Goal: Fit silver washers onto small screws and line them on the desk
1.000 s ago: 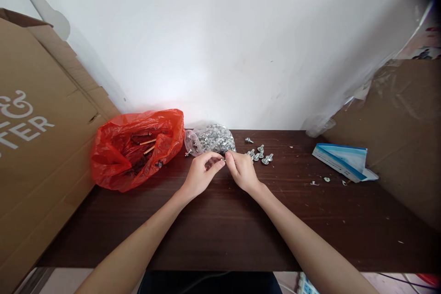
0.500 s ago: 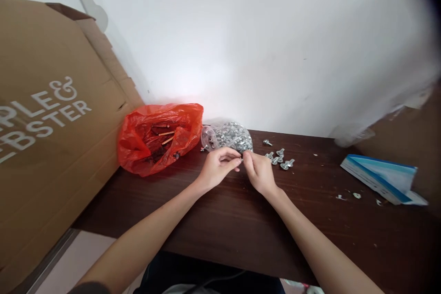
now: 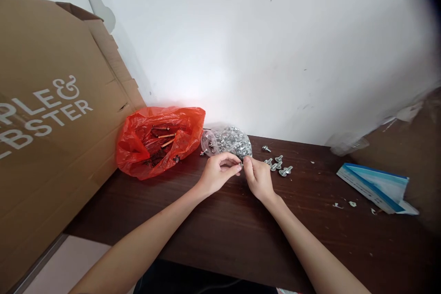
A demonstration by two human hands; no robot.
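Observation:
My left hand [image 3: 217,174] pinches a small silvery metal screw [image 3: 241,164] between thumb and fingers; most of it is hidden. From the other side, my right hand [image 3: 258,177] is closed with its thumb and curled forefinger on the same small piece. Just behind both hands lies a clear plastic bag [image 3: 234,140] full of shiny metal hardware. To the right of my right hand, several loose screws [image 3: 285,171] with broad round heads or washers lie in a loose group. One more screw [image 3: 266,149] lies apart, nearer the wall.
A red plastic bag [image 3: 189,140] stands gaping at the left, with thin sticks inside. Beyond it leans a big cardboard box [image 3: 69,147]. On the right are a blue-and-white folded packet [image 3: 375,187] and white scraps [image 3: 352,204] on the dark brown table [image 3: 220,234]. A white wall rises behind.
The whole view has shifted slightly. Both hands stay together at the same spot, and the small metal piece shows a little more between the fingertips.

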